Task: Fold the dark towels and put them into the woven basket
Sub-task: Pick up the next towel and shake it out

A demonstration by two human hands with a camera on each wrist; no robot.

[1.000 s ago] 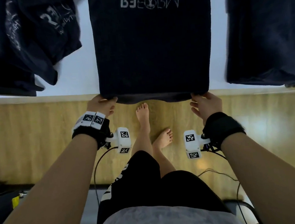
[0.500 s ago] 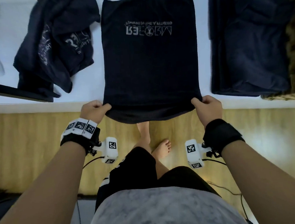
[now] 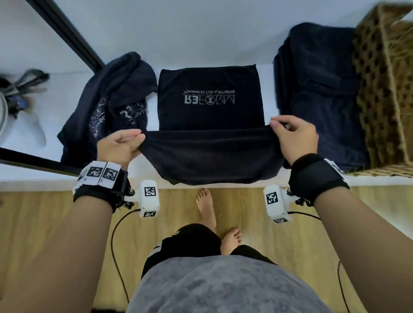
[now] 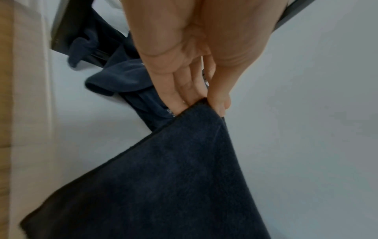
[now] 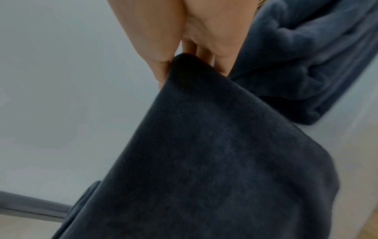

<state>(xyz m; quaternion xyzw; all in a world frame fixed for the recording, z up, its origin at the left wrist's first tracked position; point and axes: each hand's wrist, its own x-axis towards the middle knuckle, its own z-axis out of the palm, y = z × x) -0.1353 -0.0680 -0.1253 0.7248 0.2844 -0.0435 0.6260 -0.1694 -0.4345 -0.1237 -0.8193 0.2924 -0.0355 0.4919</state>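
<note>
Your left hand [image 3: 118, 149]: thumb and fingers [image 4: 182, 90] pinched together on the near left corner of the printed dark towel [image 3: 209, 98], raised clear of the white tabletop [image 3: 214, 30].

Your right hand [image 3: 296, 136]: thumb and fingers [image 5: 204, 51] closed on the near right corner of the same towel, level with the left hand.

Printed dark towel: middle of the tabletop, far part lying flat with white lettering facing up, near part lifted and drawn taut between your two hands, its fold sagging at the tabletop's front edge.

Crumpled dark towels [image 3: 106, 107]: loose heap just left of the printed towel, lettering partly visible, not touched by your left hand.

Folded dark towels [image 3: 319, 91]: stack to the right, against the woven basket [image 3: 394, 90].

Woven basket: far right end of the tabletop; whether it holds anything cannot be told.

Wooden floor [image 3: 32, 234]: below the tabletop edge, your bare feet on it.
</note>
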